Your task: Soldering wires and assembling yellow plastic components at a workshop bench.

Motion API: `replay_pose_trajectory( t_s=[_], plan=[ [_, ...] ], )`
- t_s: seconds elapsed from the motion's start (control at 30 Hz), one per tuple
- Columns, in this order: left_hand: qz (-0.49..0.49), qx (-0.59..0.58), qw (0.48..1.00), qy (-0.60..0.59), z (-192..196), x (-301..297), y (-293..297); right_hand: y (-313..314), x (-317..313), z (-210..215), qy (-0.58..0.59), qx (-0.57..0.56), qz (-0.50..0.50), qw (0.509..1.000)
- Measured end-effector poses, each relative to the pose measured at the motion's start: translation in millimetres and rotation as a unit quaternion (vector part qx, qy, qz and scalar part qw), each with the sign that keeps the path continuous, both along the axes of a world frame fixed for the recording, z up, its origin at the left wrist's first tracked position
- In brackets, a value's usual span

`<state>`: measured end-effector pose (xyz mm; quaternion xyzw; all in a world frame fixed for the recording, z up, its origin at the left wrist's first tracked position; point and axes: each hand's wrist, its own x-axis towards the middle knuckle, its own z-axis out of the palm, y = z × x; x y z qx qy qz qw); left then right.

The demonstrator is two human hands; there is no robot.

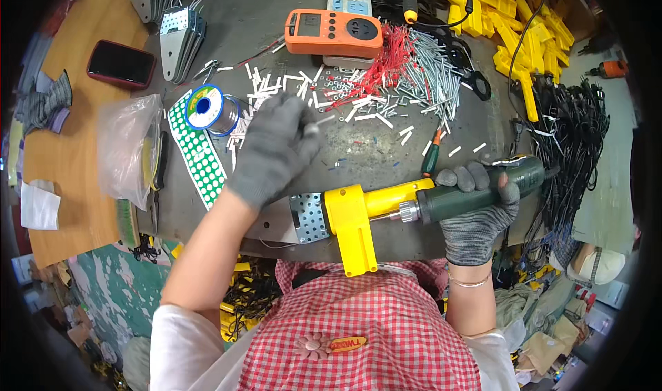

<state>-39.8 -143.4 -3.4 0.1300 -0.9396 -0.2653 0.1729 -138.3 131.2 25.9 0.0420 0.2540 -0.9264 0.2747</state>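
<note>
My left hand [276,143], in a grey glove, is raised over the middle of the bench with its fingers pinched on a small metal screw [326,121]. My gloved right hand [479,215] is wrapped round a dark green electric screwdriver [452,199], whose bit points left. Its tip lies over or against a yellow plastic handle [349,218]; whether it touches is hard to tell. To the handle's left, a perforated metal plate [309,217] adjoins it, partly behind my left forearm. Long loose screws [436,74] are piled farther back.
An orange meter [334,34] stands at the back. White tube pieces [296,87] and red wires lie scattered nearby. A solder reel [215,112] rests on the left beside a green-dotted sheet [196,143]. A small screwdriver [432,155], black cables [572,129] and yellow handles [531,39] occupy the right.
</note>
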Motion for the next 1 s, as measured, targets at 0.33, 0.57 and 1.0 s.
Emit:
replay_pose_trajectory(
  t_s=[0.33,0.57,1.0],
  plan=[
    [-0.084,0.154,0.98,0.092,-8.3,101.6,64.0,-1.1,-1.5,-0.5,0.012,0.001,0.009,1.0],
    [-0.111,0.199,0.971,0.071,-8.7,103.9,59.9,-5.0,2.1,-2.2,0.027,-0.017,0.014,0.999],
    [-0.132,0.18,0.97,0.096,-17.8,105.7,61.5,1.8,0.6,-11.4,0.03,-0.058,0.031,0.997]
  ],
)
